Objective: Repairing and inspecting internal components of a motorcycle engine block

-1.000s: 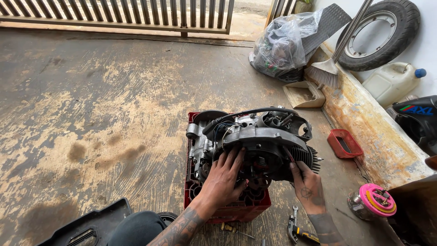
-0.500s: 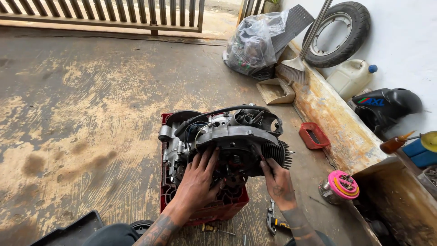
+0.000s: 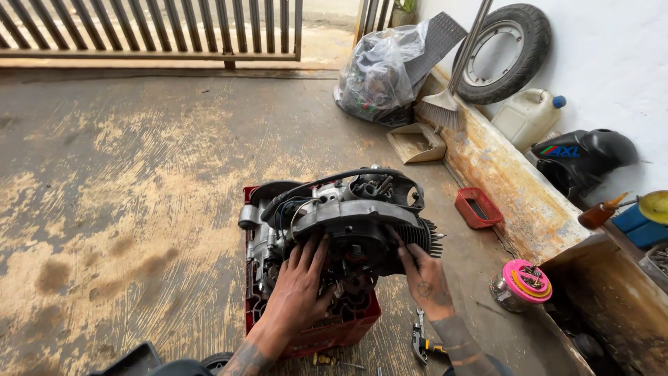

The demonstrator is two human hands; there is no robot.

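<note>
the grey metal scooter engine sits on a red plastic crate at the centre of the stained floor. the person seems to steady it. left hand lies spread flat on its near side, at 7 o'clock; right hand, fingers half curled, presses the finned cylinder at 4 o'clock. turning it would need firm grip.

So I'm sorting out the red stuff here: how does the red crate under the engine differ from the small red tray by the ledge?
The red crate is bigger, deep and slatted, and carries the engine; the small red tray is shallow and sits alone. The crate is under both hands; the tray lies apart by the ledge. Both are red, rectangular and on the floor.
</note>
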